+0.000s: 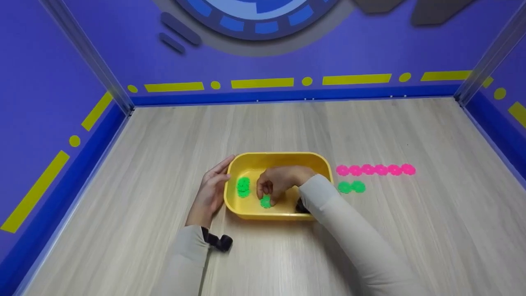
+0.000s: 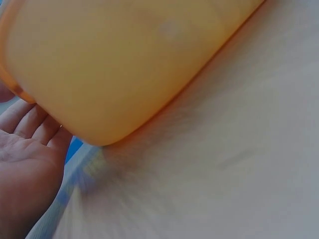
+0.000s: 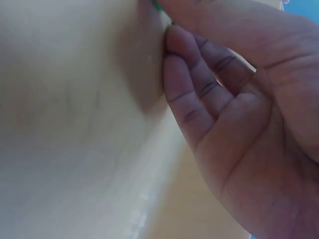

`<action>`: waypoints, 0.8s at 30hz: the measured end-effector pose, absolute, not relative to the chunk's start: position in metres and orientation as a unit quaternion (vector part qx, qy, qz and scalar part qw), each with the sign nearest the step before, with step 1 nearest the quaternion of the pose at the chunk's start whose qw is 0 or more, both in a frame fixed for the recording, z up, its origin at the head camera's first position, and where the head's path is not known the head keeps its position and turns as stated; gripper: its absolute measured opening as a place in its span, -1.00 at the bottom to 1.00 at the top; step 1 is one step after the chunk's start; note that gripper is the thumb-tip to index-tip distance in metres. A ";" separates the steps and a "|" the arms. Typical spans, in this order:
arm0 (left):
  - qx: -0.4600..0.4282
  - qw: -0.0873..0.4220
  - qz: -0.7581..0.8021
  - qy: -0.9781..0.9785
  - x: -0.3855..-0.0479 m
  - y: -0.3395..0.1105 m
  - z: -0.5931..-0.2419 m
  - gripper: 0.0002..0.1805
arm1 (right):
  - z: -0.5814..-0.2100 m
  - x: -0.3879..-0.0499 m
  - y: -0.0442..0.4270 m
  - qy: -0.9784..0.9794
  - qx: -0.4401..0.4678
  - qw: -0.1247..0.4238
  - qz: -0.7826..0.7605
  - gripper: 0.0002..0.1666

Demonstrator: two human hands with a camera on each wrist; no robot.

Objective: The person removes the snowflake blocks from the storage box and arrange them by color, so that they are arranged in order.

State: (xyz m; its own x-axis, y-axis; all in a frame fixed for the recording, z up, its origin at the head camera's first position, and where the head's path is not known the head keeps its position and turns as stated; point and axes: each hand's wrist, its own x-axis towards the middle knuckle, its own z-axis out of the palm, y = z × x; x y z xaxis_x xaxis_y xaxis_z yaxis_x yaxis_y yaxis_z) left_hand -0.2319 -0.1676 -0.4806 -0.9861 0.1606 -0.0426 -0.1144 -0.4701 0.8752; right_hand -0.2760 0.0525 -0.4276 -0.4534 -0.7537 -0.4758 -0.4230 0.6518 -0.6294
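Observation:
In the head view a yellow plastic basin [image 1: 279, 216] stands on the table. My left hand [image 1: 211, 191] rests on its left end, fingers fairly straight along the outer wall and thumb at the rim. The left wrist view shows those fingers [image 2: 32, 119] against the basin's outside [image 2: 124, 64]. My right hand [image 1: 281, 181] reaches inside, with thumb and forefinger pinching a green snowflake disc [image 1: 266, 201] at the basin floor. Only a sliver of green [image 3: 158, 5] shows by the thumb in the right wrist view. Several green discs [image 1: 243, 187] lie overlapping at the basin's left.
Right of the basin, several pink discs [image 1: 381, 169] form a straight row on the table. Two green discs [image 1: 352, 187] lie side by side below the row's left end. Blue-purple panels [image 1: 267, 65] wall the table at the back and sides.

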 end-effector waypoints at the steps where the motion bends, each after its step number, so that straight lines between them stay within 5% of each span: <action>1: 0.023 0.080 0.857 0.509 -0.232 -0.168 -0.481 -0.31 | -0.428 -0.276 0.053 0.826 -0.356 0.382 -0.214 -0.72; 24: 0.028 0.080 0.857 0.508 -0.232 -0.168 -0.482 -0.31 | -0.420 -0.278 0.069 0.863 -0.303 0.349 -0.205 -0.74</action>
State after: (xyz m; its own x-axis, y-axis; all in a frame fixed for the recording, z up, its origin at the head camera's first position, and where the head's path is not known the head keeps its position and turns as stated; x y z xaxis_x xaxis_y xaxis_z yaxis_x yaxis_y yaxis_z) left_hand -0.2316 -0.1678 -0.4817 -0.9856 0.1656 -0.0328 -0.1083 -0.4707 0.8756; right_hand -0.2783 0.0688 -0.4201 -0.5733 -0.6660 -0.4773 -0.3801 0.7322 -0.5652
